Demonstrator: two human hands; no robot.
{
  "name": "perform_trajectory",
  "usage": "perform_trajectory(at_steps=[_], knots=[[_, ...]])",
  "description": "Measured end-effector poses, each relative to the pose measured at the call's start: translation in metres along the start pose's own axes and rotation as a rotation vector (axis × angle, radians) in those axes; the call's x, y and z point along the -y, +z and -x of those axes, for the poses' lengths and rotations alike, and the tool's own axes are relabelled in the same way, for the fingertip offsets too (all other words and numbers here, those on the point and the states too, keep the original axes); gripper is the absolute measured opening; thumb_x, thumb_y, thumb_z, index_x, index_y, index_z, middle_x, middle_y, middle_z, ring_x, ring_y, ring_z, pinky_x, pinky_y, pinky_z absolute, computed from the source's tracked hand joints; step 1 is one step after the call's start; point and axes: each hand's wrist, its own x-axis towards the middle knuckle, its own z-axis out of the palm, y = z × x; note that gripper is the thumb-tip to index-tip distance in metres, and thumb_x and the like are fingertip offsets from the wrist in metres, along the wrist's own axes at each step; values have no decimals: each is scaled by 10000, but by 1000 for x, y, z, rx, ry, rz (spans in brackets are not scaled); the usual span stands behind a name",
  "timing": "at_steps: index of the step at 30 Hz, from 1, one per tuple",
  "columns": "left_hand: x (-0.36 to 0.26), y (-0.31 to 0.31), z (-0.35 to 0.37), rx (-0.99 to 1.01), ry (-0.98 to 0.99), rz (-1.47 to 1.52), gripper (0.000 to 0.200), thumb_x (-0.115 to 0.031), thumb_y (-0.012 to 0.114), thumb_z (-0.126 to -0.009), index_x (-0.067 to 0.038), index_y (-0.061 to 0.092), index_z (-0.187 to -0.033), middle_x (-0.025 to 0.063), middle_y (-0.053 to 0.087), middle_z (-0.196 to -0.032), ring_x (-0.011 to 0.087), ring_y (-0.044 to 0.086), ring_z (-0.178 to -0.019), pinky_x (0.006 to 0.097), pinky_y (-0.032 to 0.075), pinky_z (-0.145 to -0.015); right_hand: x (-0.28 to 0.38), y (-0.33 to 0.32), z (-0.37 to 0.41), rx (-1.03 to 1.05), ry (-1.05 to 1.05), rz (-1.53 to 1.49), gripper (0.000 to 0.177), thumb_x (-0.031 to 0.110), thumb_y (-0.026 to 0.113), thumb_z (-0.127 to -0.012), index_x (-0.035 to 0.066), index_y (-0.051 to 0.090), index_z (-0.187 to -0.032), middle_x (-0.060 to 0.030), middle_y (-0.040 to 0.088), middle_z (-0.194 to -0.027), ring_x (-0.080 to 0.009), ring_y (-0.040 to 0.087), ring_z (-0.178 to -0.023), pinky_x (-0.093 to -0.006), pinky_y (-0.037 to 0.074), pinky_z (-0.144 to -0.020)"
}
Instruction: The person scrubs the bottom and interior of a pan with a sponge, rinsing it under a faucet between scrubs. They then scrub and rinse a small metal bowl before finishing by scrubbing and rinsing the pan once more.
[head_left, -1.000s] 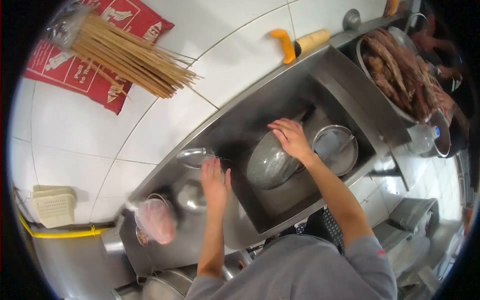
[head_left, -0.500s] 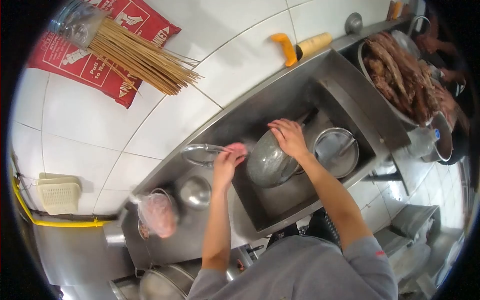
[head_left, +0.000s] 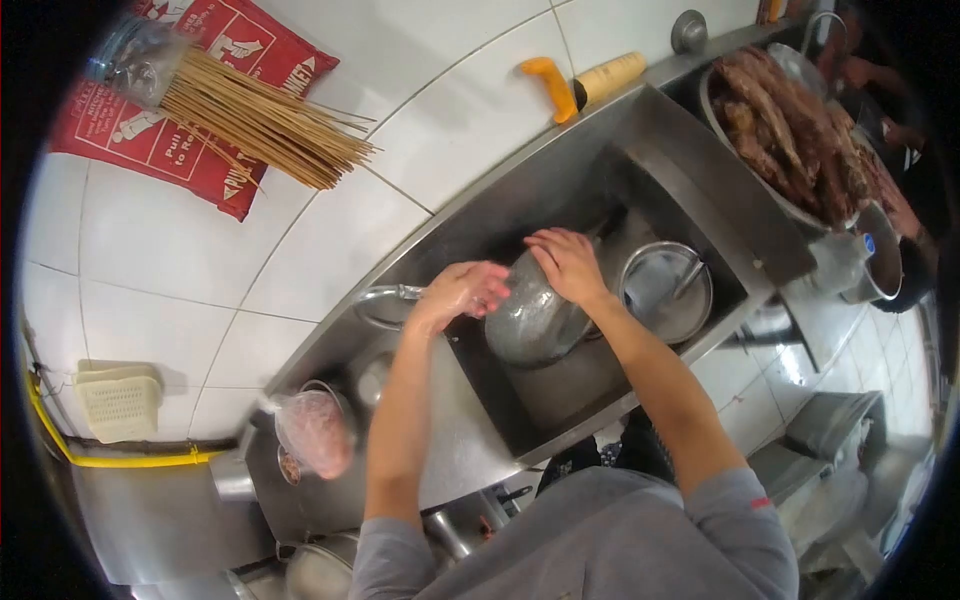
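In the sink [head_left: 590, 400], a large round grey metal pan [head_left: 525, 325] leans at a tilt, a dark handle behind it. My right hand [head_left: 568, 265] grips the pan's upper edge, fingers over the rim. To the left, at the end of the curved faucet [head_left: 385, 296], my left hand [head_left: 465, 292] is wet and its fingers are stretched out toward the pan. I see nothing held in it. Beside the pan sits a round metal pot [head_left: 668, 300] with a utensil handle across it.
A big pot of meat [head_left: 790, 140] stands at the right end, near another person's hands [head_left: 875, 80]. On the left counter are a plastic bag of pink meat [head_left: 315, 430] and a metal bowl [head_left: 375, 380]. Skewers [head_left: 270, 120] lie over a red packet [head_left: 200, 130] at upper left.
My left hand has lifted slightly and turned, its fingers now straighter beneath the faucet's end. My right hand stays on the pan's edge. The whole view has shifted a little.
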Motion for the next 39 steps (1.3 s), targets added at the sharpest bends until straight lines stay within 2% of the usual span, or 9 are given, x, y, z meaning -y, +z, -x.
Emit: perform_trajectory(at_steps=[7,15,19,21,23,26,31,35,39], knots=[[2,5,7,73,201,42,276,-159,547,-1013,-18,607,-1242,84,703,-1093,114,657,-810,242,531,-667,4,-1,0,-30,-14,17,283,278,531,-989,160,694,-1188,-54,644,-1262,-280,532,-1243,-445,343,-1065],[-12,18,10,-231,5,-172,341,-319,568,-1011,-7,661,-910,56,672,-764,61,446,-531,230,371,-497,2,4,-2,-65,-54,62,270,273,553,-975,155,709,-1160,-55,665,-1226,-280,559,-1210,-446,368,-1043],[35,-2,1,-241,187,-218,371,-382,527,-1024,-42,628,-917,48,645,-750,111,528,-593,261,453,-592,3,4,-2,-96,-81,67,257,263,568,-966,155,717,-1146,-58,680,-1197,-285,577,-1183,-445,384,-1027],[45,3,33,-316,388,-534,284,-336,556,-1001,-65,635,-1028,75,647,-848,210,631,-777,341,519,-766,2,3,-1,-107,-80,52,248,254,578,-961,153,722,-1136,-64,683,-1190,-284,583,-1178,-444,388,-1024],[75,-17,67,-378,527,-1300,219,-221,599,-950,-97,627,-1129,113,644,-1006,302,636,-1003,413,510,-909,-1,0,1,-86,-51,14,263,280,565,-965,165,718,-1147,-54,667,-1224,-278,561,-1211,-457,362,-1056],[104,-40,100,-358,371,-1485,273,-142,628,-892,-99,631,-1162,123,620,-1158,340,610,-1051,441,506,-919,0,-3,4,-65,-20,-27,279,304,552,-970,175,714,-1156,-44,650,-1261,-272,538,-1245,-469,334,-1089],[96,-66,89,-114,68,-1274,304,-84,648,-846,-107,644,-1149,115,590,-1220,350,611,-1055,435,504,-913,3,-3,3,-50,-8,-26,282,303,544,-971,174,715,-1155,-45,647,-1264,-269,530,-1255,-466,326,-1095],[77,-43,98,-76,284,-1161,314,-30,546,-847,-111,688,-1115,155,639,-1166,352,617,-1076,419,471,-975,3,-5,5,-44,6,-37,287,304,537,-975,172,712,-1160,-45,647,-1264,-268,520,-1264,-465,318,-1099],[85,-66,86,-108,76,-1377,283,-44,524,-859,-86,678,-1093,166,646,-1175,362,613,-1082,439,494,-944,2,-6,5,-47,14,-52,290,309,539,-975,169,715,-1158,-44,648,-1263,-271,522,-1258,-465,318,-1097]])
